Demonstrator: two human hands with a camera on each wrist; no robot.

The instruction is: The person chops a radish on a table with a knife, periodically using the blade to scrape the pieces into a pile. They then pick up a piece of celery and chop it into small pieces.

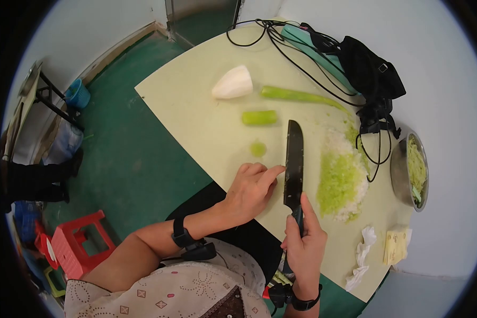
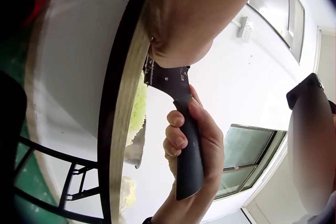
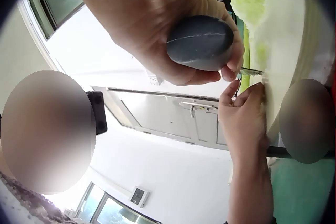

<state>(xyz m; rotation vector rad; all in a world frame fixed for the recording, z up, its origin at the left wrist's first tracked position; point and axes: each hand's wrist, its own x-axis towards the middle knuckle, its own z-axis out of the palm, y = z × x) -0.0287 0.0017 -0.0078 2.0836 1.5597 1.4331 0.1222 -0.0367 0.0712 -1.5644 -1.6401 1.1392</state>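
My right hand [image 1: 306, 249] grips the black handle of a kitchen knife [image 1: 294, 159], whose dark blade points away from me over the pale tabletop [image 1: 196, 127]. Small bits cling to the blade. At the blade's left edge is my left hand [image 1: 252, 191], index finger stretched to it and the other fingers bent. A thin round green slice [image 1: 258, 149] lies just beyond that hand. Farther off are a short green stem piece [image 1: 259, 117], a long tapering green stem [image 1: 297, 95] and a white radish chunk [image 1: 233, 83]. Right of the knife spreads a chopped green and white heap [image 1: 342, 177].
A metal bowl [image 1: 403, 175] with green shreds stands at the right edge. Nearer me lie crumpled tissue [image 1: 361, 257] and a yellow packet [image 1: 395, 247]. Black cables and a black bag [image 1: 371, 69] fill the far right corner. A red stool [image 1: 82, 244] stands on the floor.
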